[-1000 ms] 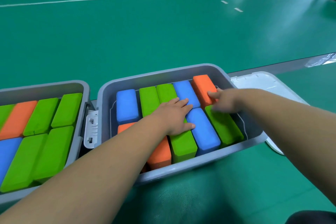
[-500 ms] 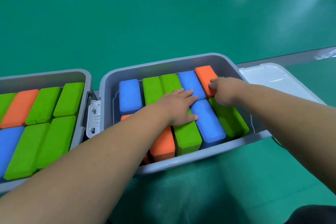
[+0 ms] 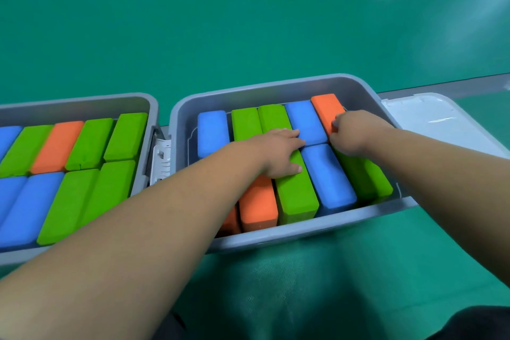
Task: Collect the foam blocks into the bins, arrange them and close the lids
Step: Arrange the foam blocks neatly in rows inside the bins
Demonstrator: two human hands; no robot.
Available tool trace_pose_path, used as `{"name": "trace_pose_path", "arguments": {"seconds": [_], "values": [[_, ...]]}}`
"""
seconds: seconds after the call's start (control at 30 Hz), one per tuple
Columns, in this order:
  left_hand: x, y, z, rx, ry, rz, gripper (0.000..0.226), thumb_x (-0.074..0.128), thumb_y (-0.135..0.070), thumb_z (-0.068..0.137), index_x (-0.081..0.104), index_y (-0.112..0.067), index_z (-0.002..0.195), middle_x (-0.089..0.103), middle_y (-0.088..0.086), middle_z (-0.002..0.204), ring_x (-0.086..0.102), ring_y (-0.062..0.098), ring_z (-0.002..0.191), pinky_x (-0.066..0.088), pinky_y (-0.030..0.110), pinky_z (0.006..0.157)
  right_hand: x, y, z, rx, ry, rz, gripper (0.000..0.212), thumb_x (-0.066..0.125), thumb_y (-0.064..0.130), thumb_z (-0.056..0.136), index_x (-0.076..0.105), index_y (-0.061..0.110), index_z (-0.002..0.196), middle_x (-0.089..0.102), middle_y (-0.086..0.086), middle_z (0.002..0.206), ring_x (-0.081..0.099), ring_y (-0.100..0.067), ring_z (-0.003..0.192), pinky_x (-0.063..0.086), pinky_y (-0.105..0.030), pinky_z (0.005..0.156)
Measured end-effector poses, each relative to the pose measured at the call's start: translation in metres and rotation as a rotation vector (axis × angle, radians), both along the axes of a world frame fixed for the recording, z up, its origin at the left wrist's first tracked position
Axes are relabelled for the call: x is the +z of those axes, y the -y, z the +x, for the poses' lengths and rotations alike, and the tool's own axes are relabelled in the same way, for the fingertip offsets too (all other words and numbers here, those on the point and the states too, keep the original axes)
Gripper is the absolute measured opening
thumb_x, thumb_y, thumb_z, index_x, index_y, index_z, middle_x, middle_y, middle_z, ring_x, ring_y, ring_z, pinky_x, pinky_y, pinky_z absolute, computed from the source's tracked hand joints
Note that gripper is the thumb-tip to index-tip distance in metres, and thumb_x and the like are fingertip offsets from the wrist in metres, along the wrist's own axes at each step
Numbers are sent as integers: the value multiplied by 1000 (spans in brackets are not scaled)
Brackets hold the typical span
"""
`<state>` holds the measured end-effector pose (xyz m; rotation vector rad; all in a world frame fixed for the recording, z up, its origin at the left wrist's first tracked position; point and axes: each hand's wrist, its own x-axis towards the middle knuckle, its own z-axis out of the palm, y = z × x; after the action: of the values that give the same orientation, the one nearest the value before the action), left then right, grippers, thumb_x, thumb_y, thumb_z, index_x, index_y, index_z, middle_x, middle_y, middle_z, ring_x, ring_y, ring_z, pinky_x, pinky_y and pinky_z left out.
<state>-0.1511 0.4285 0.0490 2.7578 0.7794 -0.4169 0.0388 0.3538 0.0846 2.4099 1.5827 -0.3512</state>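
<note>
Left bin (image 3: 82, 106): grey, lid off, at the left edge and partly cut off by the frame.
Blocks (image 3: 58, 146): two rows fill the left bin, lying flat and touching — blue, green, one orange.
Latch (image 3: 161, 159): white, in the gap between the two bins.
Right bin (image 3: 276, 85): grey, open, just beside the left bin. Far row runs blue, green, green, blue, orange; near row runs orange, green, blue, green.
Left hand (image 3: 278, 154): palm down on the middle green blocks, fingers straight, gripping nothing. Fingertips reach the far blue block (image 3: 305, 123); thumb lies on the near green block (image 3: 296, 193).
Right hand (image 3: 350, 132): fingers curled, tips against the near end of the orange block (image 3: 327, 110) in the far right corner — cannot tell whether it has hold of it. The hand covers the far end of the rightmost green block (image 3: 367, 176).
Lid (image 3: 430, 119): white, lying on the floor, against the right bin's right side.
Floor (image 3: 248, 22): green court with white lines.
</note>
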Motion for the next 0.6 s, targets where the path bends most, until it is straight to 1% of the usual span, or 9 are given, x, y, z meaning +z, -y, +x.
{"name": "trace_pose_path", "arguments": {"seconds": [0.03, 0.07, 0.13, 0.23, 0.37, 0.5, 0.6], "values": [[2, -2, -3, -2, -1, -2, 78, 55, -53, 102, 24, -21, 165, 7, 2, 175, 9, 23, 160, 13, 38, 130, 0, 1, -2, -17, -2, 29, 19, 50, 21, 94, 65, 10, 98, 65, -14, 109, 62, -35, 96, 56, -43, 89], [3, -3, -6, -7, 1, -1, 77, 56, -52, 102, 24, -20, 165, 7, 2, 175, 9, 22, 160, 12, 36, 129, -1, 2, -4, -32, -5, 40, 16, 51, 19, 94, 64, 10, 93, 64, -14, 103, 62, -35, 92, 57, -41, 86], [4, -4, -8, -10, 5, -2, 76, 55, -51, 103, 24, -19, 165, 7, 2, 175, 10, 22, 160, 10, 34, 129, 0, 1, -7, -46, -11, 31, 13, 52, 14, 93, 63, 8, 93, 62, -14, 100, 62, -34, 90, 56, -39, 82], [3, -2, -5, -4, -4, -5, 76, 54, -50, 104, 23, -18, 165, 6, 2, 175, 8, 22, 160, 9, 33, 128, 3, -1, -8, -47, 0, -7, 15, 52, 9, 91, 65, 7, 98, 63, -14, 101, 61, -34, 93, 53, -37, 79], [0, -2, 1, 0, -6, -7, 76, 53, -50, 104, 23, -18, 166, 5, 2, 175, 7, 22, 161, 10, 34, 129, 2, -1, -6, -36, 26, -29, 18, 53, 9, 92, 67, 7, 104, 63, -14, 108, 62, -35, 99, 55, -39, 86], [-3, -2, 4, -3, 1, -8, 76, 53, -51, 104, 23, -18, 165, 6, 2, 175, 7, 21, 161, 10, 35, 130, 3, -3, -4, -28, 43, -36, 17, 52, 11, 92, 66, 8, 102, 63, -15, 112, 61, -34, 99, 55, -38, 86], [-2, -2, 4, -4, 13, -4, 76, 53, -51, 104, 24, -17, 165, 7, 3, 175, 7, 21, 161, 10, 33, 129, 9, -3, -2, -17, 41, -54, 27, 53, 14, 94, 68, 13, 116, 63, -13, 119, 61, -34, 106, 55, -38, 93]]}}
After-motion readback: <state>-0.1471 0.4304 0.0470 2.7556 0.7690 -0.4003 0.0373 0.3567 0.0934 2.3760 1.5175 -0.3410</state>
